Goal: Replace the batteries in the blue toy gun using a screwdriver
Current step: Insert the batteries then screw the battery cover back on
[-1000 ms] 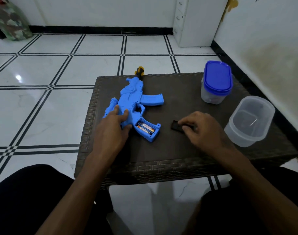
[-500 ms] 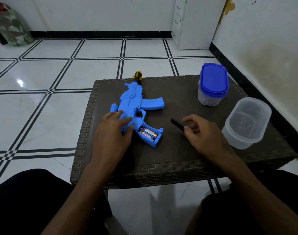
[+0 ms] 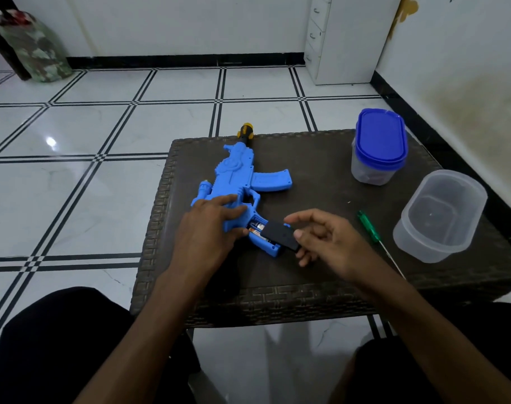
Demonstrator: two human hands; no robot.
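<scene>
The blue toy gun (image 3: pixel 239 182) lies flat on the dark woven table (image 3: pixel 321 298), muzzle away from the person, its open grip compartment showing batteries (image 3: pixel 257 227) just right of the left hand (image 3: pixel 210 228), which presses the body with straight fingers. The right hand (image 3: pixel 327 243) pinches the black battery cover (image 3: pixel 280 235), held tilted over the compartment, long axis along the grip. Battery print is unreadable; the green screwdriver (image 3: pixel 370 230) lies nearer the right hand.

We see a blue toy gun (image 3: pixel 239 182) of smooth moulded plastic, its black battery cover (image 3: pixel 279 235) matt. The tabletop (image 3: pixel 321 170) is rough brown woven wicker. The screwdriver (image 3: pixel 370 228) has a translucent green plastic handle and thin metal shaft. Both containers (image 3: pixel 440 214) are cloudy clear plastic; the floor tiles (image 3: pixel 73 170) gleam glossy.
</scene>
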